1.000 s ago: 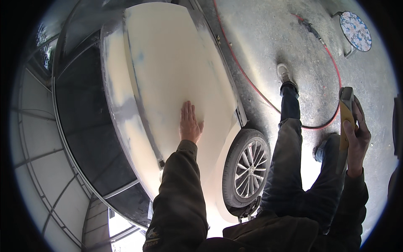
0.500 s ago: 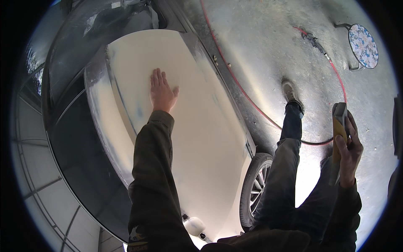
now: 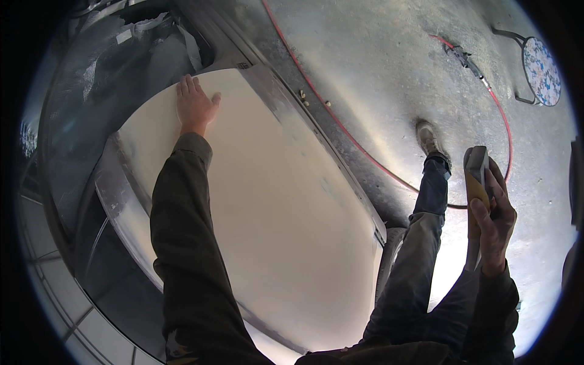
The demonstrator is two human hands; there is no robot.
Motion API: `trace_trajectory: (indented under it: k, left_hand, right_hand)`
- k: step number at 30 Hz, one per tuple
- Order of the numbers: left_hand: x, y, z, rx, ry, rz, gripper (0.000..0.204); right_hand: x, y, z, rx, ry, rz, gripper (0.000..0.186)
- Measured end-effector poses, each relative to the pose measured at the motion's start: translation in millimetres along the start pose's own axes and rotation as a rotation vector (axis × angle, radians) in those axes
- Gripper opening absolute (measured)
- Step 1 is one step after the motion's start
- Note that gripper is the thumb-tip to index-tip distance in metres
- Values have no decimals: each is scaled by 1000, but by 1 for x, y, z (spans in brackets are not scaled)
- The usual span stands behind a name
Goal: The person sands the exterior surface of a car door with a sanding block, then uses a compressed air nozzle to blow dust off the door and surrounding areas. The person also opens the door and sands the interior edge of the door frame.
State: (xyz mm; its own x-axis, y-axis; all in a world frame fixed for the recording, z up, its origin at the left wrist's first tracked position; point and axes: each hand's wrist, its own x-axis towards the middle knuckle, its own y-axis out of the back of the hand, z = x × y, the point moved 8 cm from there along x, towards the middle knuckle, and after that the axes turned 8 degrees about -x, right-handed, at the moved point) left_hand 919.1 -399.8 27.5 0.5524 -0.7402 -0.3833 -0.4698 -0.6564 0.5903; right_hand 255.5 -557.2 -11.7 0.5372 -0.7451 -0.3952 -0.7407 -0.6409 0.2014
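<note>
Left hand [image 3: 194,104] slid further up the smooth cream car panel [image 3: 274,231], fingers spread flat. Right hand [image 3: 494,213] still grips a yellow sanding block [image 3: 476,182].

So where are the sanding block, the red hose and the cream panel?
sanding block [image 3: 476,176]: head view, on its yellow face above the thumb
red hose [image 3: 340,125]: head view, mid-run on the floor
cream panel [image 3: 274,213]: head view, bare middle

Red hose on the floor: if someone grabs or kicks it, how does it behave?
The red hose is probably floppy: it lies in long loose curves across the concrete floor. It looks thin, so likely light and easy to drag. The metal fitting at its end may scrape or snag when pulled.
</note>
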Motion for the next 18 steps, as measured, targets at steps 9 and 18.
trace_trajectory:
  k: [9, 18]
  left_hand:
    - [-89, 27, 54, -59, -6, 11, 85]
    - [-255, 75, 146, -85, 36, -49, 86]
  right_hand:
    - [-25, 40, -3, -57, 31, 13, 52]
    - [-91, 131, 6, -132, 158, 15, 53]
